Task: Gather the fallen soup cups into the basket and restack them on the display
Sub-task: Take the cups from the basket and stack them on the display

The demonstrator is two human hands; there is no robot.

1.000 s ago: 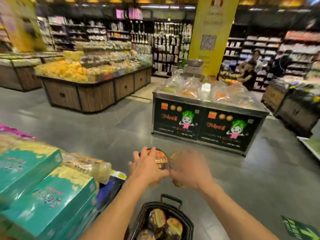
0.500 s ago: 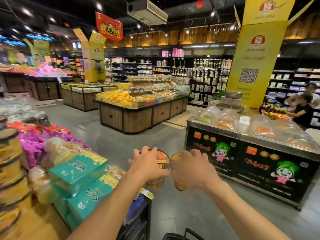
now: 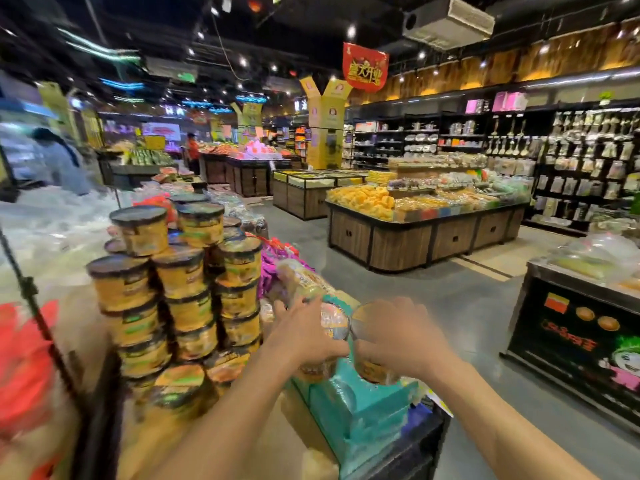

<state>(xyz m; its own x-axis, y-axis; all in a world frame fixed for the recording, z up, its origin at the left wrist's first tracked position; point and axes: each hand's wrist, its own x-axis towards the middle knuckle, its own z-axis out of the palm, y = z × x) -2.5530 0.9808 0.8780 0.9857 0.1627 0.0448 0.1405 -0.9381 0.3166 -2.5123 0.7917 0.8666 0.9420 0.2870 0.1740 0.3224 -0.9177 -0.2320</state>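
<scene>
My left hand [image 3: 304, 336] grips one yellow soup cup [image 3: 333, 322] and my right hand [image 3: 398, 337] grips a second soup cup [image 3: 372, 370], side by side above the teal boxes. To their left stands the stack of yellow soup cups with dark lids [image 3: 180, 289], several tiers high on the display. One cup [image 3: 180, 384] at the stack's foot lies tilted toward me. The basket is out of view.
Teal boxes [image 3: 360, 407] sit under my hands at the display's corner. Pink and clear snack bags [image 3: 280, 261] lie behind the stack. A thin black pole [image 3: 31, 296] crosses at left. A black counter [image 3: 575, 323] stands right, across a grey aisle.
My view has swung up and left from the floor and basket to the cup stack. Both hands keep hold of their cups and have come over the teal boxes.
</scene>
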